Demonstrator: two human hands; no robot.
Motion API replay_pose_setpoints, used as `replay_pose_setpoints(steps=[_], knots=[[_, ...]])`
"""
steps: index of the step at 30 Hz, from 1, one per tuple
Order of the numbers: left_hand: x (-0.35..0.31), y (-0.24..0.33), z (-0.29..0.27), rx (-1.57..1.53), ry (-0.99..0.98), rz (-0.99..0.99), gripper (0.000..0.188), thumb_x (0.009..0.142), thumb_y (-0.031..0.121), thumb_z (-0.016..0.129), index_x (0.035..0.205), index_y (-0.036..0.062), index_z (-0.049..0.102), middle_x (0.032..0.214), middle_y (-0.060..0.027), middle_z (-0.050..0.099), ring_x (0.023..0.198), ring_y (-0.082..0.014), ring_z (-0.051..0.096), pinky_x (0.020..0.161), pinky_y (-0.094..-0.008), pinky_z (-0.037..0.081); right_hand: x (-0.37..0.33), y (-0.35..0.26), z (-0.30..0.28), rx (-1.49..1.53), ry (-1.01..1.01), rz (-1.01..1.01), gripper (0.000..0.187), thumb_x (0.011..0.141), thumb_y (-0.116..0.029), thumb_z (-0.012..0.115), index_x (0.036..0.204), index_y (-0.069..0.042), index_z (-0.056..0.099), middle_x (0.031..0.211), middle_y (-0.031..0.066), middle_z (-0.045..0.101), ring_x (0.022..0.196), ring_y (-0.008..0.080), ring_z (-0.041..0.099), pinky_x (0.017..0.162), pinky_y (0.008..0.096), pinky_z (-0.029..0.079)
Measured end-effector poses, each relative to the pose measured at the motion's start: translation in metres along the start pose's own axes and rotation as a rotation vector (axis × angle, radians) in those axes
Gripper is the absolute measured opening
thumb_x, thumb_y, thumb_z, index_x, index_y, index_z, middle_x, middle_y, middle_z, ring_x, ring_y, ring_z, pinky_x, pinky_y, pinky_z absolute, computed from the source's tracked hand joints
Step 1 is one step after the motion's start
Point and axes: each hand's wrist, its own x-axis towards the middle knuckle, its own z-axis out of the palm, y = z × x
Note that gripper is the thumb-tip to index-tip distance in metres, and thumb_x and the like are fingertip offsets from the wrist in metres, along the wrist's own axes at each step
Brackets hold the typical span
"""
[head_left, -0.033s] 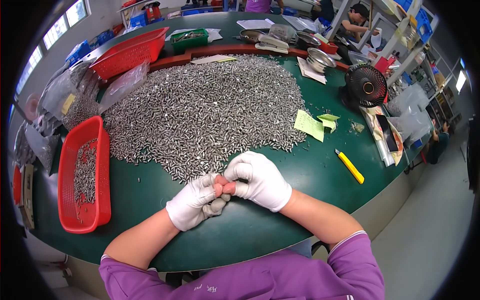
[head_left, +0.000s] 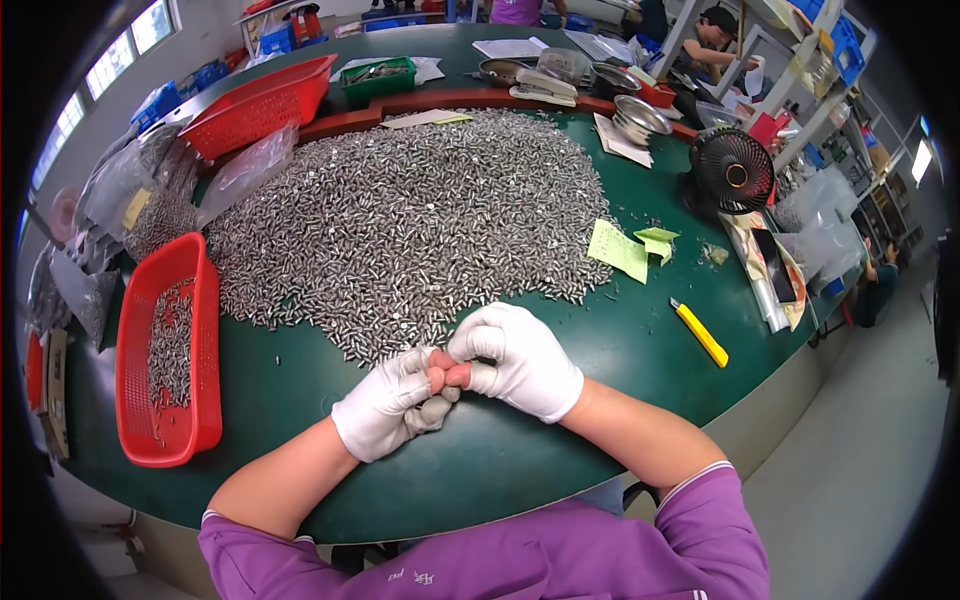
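Note:
My left hand [head_left: 392,402] and my right hand [head_left: 520,362], both in white gloves with bare fingertips, meet over the near middle of the table. Their thumbs and fingers are pinched together, tip against tip. Anything between the fingertips is hidden or too small to make out. Just beyond them spreads a wide heap of small silvery metal pins [head_left: 410,220], its near edge reaching my fingers. To the left stands a red plastic basket [head_left: 208,400] with more of these pins lying inside.
A yellow utility knife [head_left: 702,335] and green paper slips [head_left: 618,250] lie on the right of the green table [head_left: 600,460]. Farther right are a black fan [head_left: 733,172] and a phone [head_left: 774,266]. Another red basket [head_left: 262,105], a green bin [head_left: 378,82] and metal bowls [head_left: 640,118] stand at the back.

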Motion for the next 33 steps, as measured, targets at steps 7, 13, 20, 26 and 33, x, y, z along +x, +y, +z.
replay_pose_setpoints(steps=[7, 13, 20, 26, 33], knots=[[-0.002, 0.002, 0.008, 0.022, 0.156, 0.007, 0.025, 0.09, 0.033, 0.061, 0.101, 0.0112, 0.058, 0.086, -0.0007, 0.058, 0.071, -0.0092, 0.055, 0.061, -0.0196, 0.044, 0.003, 0.015, 0.001, -0.33, 0.03, 0.021, 0.023, 0.072, -0.012, 0.068, 0.095, -0.014, 0.068, 0.084, 0.0066, 0.063, 0.077, 0.0274, 0.06, 0.069, 0.0381, 0.049], [-0.005, 0.005, 0.02, 0.09, 0.237, 0.023, 0.03, 0.091, 0.038, 0.059, 0.103, 0.0103, 0.058, 0.09, -0.0028, 0.058, 0.076, -0.0105, 0.054, 0.063, -0.0204, 0.044, 0.003, 0.019, 0.002, -0.564, -0.1, 0.016, 0.028, 0.071, -0.012, 0.065, 0.098, -0.015, 0.068, 0.085, 0.0062, 0.063, 0.077, 0.0271, 0.06, 0.067, 0.0392, 0.05], [-0.004, 0.005, 0.018, 0.086, 0.24, 0.02, 0.03, 0.09, 0.038, 0.06, 0.102, 0.0113, 0.057, 0.093, -0.0032, 0.059, 0.08, -0.0104, 0.055, 0.066, -0.0201, 0.046, 0.003, 0.025, -0.007, -0.612, -0.041, 0.127, 0.022, 0.073, -0.012, 0.065, 0.094, -0.014, 0.069, 0.085, 0.0052, 0.063, 0.079, 0.0271, 0.06, 0.069, 0.0395, 0.05], [-0.003, 0.007, 0.019, 0.078, 0.257, 0.01, 0.027, 0.091, 0.036, 0.06, 0.1, 0.0113, 0.058, 0.092, -0.0026, 0.059, 0.078, -0.0104, 0.056, 0.066, -0.02, 0.047, 0.002, 0.026, -0.011, -0.564, -0.005, 0.117, 0.013, 0.074, -0.011, 0.064, 0.085, -0.015, 0.07, 0.082, 0.0044, 0.063, 0.076, 0.0267, 0.06, 0.067, 0.0391, 0.05], [-0.004, 0.005, 0.017, 0.044, 0.241, 0.021, 0.025, 0.093, 0.033, 0.058, 0.1, 0.01, 0.057, 0.092, -0.0027, 0.059, 0.079, -0.0107, 0.057, 0.066, -0.0199, 0.049, 0.004, 0.024, -0.018, -0.528, 0.015, 0.124, 0.013, 0.069, -0.01, 0.069, 0.082, -0.014, 0.07, 0.079, 0.0037, 0.063, 0.076, 0.0258, 0.06, 0.067, 0.0377, 0.049]])
